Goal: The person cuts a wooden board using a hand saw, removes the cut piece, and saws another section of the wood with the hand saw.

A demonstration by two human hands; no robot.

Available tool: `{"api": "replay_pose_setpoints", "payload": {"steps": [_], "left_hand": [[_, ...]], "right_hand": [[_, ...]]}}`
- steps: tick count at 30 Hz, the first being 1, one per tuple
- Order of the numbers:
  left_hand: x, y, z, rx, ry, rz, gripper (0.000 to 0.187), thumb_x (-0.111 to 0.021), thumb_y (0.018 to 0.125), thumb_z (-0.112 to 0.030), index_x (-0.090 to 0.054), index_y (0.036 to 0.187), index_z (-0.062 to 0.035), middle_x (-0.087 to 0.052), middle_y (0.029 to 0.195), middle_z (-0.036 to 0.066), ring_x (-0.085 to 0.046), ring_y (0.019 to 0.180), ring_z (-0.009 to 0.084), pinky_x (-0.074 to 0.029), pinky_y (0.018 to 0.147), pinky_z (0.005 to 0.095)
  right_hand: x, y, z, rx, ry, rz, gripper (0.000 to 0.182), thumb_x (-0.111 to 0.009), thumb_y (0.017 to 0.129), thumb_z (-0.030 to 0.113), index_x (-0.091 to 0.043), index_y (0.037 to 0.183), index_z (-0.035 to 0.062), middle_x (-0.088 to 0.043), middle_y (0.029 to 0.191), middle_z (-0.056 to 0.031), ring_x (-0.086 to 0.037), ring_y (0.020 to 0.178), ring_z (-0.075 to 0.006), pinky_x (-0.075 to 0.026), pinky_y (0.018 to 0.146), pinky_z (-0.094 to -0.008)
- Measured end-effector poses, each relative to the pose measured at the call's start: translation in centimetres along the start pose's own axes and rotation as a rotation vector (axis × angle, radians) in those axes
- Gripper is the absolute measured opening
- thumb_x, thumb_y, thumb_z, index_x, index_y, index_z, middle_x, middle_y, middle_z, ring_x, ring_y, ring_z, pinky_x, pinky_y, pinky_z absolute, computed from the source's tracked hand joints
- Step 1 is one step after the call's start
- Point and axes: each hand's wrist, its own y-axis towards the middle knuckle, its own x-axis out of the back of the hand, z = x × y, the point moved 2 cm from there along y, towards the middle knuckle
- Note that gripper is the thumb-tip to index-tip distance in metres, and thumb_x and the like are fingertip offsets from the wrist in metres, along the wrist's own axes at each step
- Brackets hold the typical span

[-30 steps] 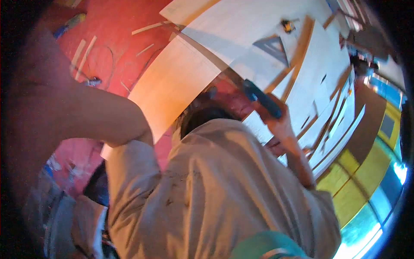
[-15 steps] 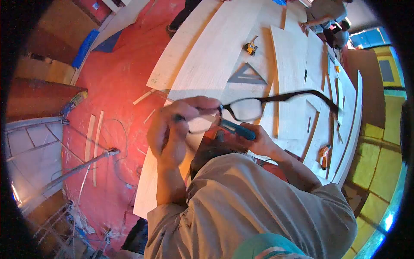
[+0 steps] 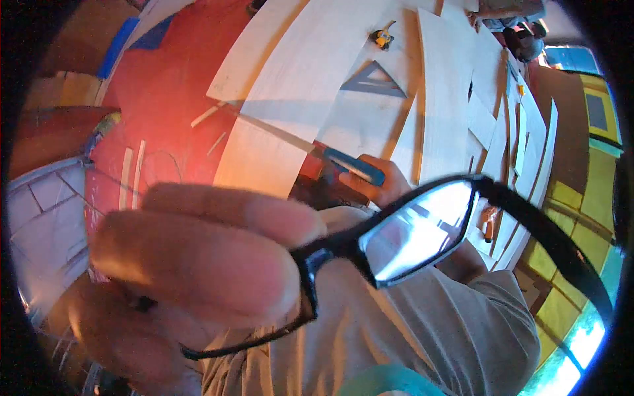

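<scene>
Close to the camera, my left hand (image 3: 198,257) pinches a pair of black-framed eyeglasses (image 3: 347,244) by the side of the frame. One temple arm stretches out to the right, and a bright reflection fills the nearer lens. Part of the other lens is behind my fingers. Lower down, my right hand (image 3: 386,181) is wrapped round the dark teal handle of a handsaw (image 3: 284,137). Its long thin blade points up and left over the pale boards; the teeth are too small to see.
Long pale boards (image 3: 310,72) spread ahead, bearing a grey set square (image 3: 375,80), a yellow tape measure (image 3: 382,38) and an orange-handled tool (image 3: 489,223). Another person (image 3: 508,10) leans over the far boards. Wooden strips (image 3: 132,171) lie on the red floor (image 3: 165,99) at left.
My left hand has brought the eyeglasses up much closer to the camera. The saw blade, earlier mostly behind that hand, now shows. My right hand keeps its hold.
</scene>
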Motion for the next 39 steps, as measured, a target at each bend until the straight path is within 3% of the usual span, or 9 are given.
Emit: {"api": "replay_pose_setpoints", "payload": {"steps": [4, 6, 16, 21, 29, 34, 37, 38, 39], "left_hand": [[1.1, 0.7, -0.9, -0.001, -0.029, 0.047, 0.031, -0.056, 0.105, -0.028, -0.057, 0.112, 0.0018, -0.067, 0.116, 0.026, -0.069, 0.103, 0.0376, -0.057, 0.092, 0.0495], [1.4, 0.7, -1.1, -0.018, -0.062, 0.054, 0.030, -0.056, 0.105, -0.028, -0.058, 0.113, 0.0018, -0.067, 0.116, 0.025, -0.069, 0.103, 0.0368, -0.057, 0.093, 0.0488], [-0.7, 0.4, -1.9, -0.001, -0.087, 0.066, 0.029, -0.055, 0.105, -0.024, -0.060, 0.117, 0.0015, -0.069, 0.116, 0.021, -0.069, 0.104, 0.0325, -0.057, 0.094, 0.0455], [-0.8, 0.5, -1.7, -0.022, -0.041, 0.037, 0.028, -0.055, 0.105, -0.023, -0.061, 0.119, 0.0014, -0.069, 0.116, 0.019, -0.070, 0.104, 0.0304, -0.057, 0.095, 0.0439], [2.7, -1.9, -2.8, -0.055, 0.101, -0.118, 0.028, -0.054, 0.105, -0.020, -0.062, 0.123, 0.0012, -0.070, 0.117, 0.015, -0.070, 0.105, 0.0270, -0.056, 0.096, 0.0413], [10.1, -5.6, -2.6, -0.050, 0.482, -0.443, 0.029, -0.054, 0.105, -0.018, -0.063, 0.125, 0.0011, -0.071, 0.117, 0.013, -0.070, 0.105, 0.0249, -0.056, 0.096, 0.0396], [19.3, -12.4, 3.6, 0.601, 1.134, -0.808, 0.029, -0.054, 0.105, -0.017, -0.064, 0.126, 0.0010, -0.072, 0.117, 0.012, -0.070, 0.105, 0.0236, -0.056, 0.097, 0.0387], [18.8, -10.9, 7.8, 0.401, 0.687, -0.744, 0.022, -0.055, 0.107, -0.017, -0.072, 0.106, -0.0019, -0.074, 0.102, 0.007, -0.069, 0.092, 0.0192, -0.054, 0.086, 0.0298], [23.0, -15.3, 11.2, 0.673, 0.944, -0.743, 0.027, -0.058, 0.106, -0.023, -0.071, 0.112, -0.0005, -0.074, 0.098, 0.008, -0.071, 0.093, 0.0188, -0.055, 0.082, 0.0319]], "right_hand": [[-0.1, 0.0, 1.5, -0.062, -0.115, -0.029, 0.033, -0.078, 0.094, 0.036, -0.072, 0.099, 0.0041, -0.069, 0.082, -0.0049, -0.061, 0.075, -0.0124, -0.048, 0.071, -0.0301], [0.4, -0.6, 2.8, 0.060, -0.167, -0.013, 0.044, -0.075, 0.096, 0.041, -0.071, 0.118, 0.0031, -0.072, 0.091, -0.0097, -0.063, 0.083, -0.0151, -0.052, 0.077, -0.0344], [-0.1, -0.2, 2.0, -0.025, -0.202, -0.002, 0.036, -0.075, 0.097, 0.038, -0.073, 0.111, 0.0046, -0.066, 0.083, -0.0021, -0.059, 0.078, -0.0102, -0.050, 0.072, -0.0296], [-0.5, -0.4, 3.0, -0.111, -0.028, 0.038, 0.026, -0.072, 0.100, 0.029, -0.067, 0.095, 0.0037, -0.060, 0.071, -0.0004, -0.056, 0.062, -0.0080, -0.043, 0.056, -0.0271], [-1.9, -0.3, 4.2, 0.027, -0.274, 0.009, 0.023, -0.076, 0.096, 0.023, -0.065, 0.092, 0.0030, -0.061, 0.073, 0.0003, -0.056, 0.068, -0.0064, -0.043, 0.060, -0.0259], [-2.6, 2.3, 4.9, 0.041, -0.349, 0.048, 0.021, -0.075, 0.096, 0.020, -0.066, 0.089, 0.0022, -0.064, 0.074, -0.0015, -0.054, 0.067, -0.0072, -0.042, 0.059, -0.0275], [-3.7, 4.2, 3.9, 0.158, -0.395, 0.012, 0.027, -0.078, 0.095, 0.026, -0.065, 0.086, 0.0043, -0.051, 0.061, 0.0006, -0.044, 0.058, -0.0064, -0.036, 0.052, -0.0285], [-4.0, 4.8, 4.0, 0.124, -0.454, 0.016, 0.029, -0.079, 0.095, 0.027, -0.064, 0.085, 0.0041, -0.049, 0.059, 0.0007, -0.044, 0.057, -0.0063, -0.036, 0.051, -0.0283], [-4.2, 5.3, 4.0, 0.117, -0.438, 0.013, 0.030, -0.078, 0.095, 0.027, -0.064, 0.085, 0.0039, -0.048, 0.057, 0.0004, -0.042, 0.055, -0.0066, -0.036, 0.050, -0.0289]]}}
